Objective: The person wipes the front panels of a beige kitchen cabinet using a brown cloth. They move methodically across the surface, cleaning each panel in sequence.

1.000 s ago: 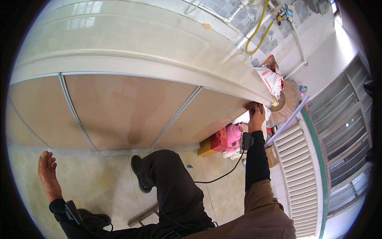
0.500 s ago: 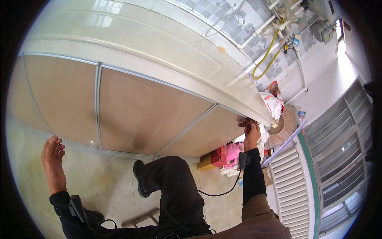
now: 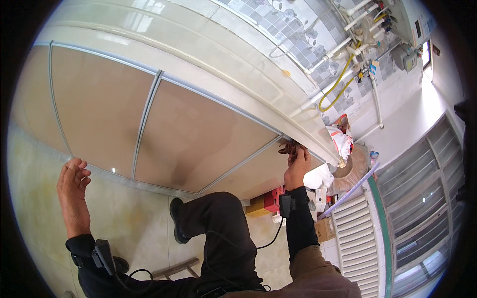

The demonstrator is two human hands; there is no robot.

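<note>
A crumpled brown cloth [image 3: 287,148] is bunched in my right hand [image 3: 297,166], which presses it near the top edge of the rightmost beige cabinet door [image 3: 258,166], beside a metal trim strip. Part of the cloth is hidden behind my fingers. Off to the left, my left hand [image 3: 73,196] is raised in front of the lower edge of the cabinet row, its fingers loosely curled and nothing seen in them. Between the hands stretches a wide beige cabinet door [image 3: 198,131] with a darker, wet-looking patch.
Above the doors runs a pale glossy countertop [image 3: 198,49]. Red and yellow boxes [image 3: 263,203] stand on the floor by the cabinet's right end. A white radiator [image 3: 358,238] and a lilac pole [image 3: 350,191] are to my right. A wooden stool [image 3: 176,269] sits below me.
My right hand has moved left along the top of the cabinet door with the cloth. The view has shifted, and my left hand sits slightly further right and higher.
</note>
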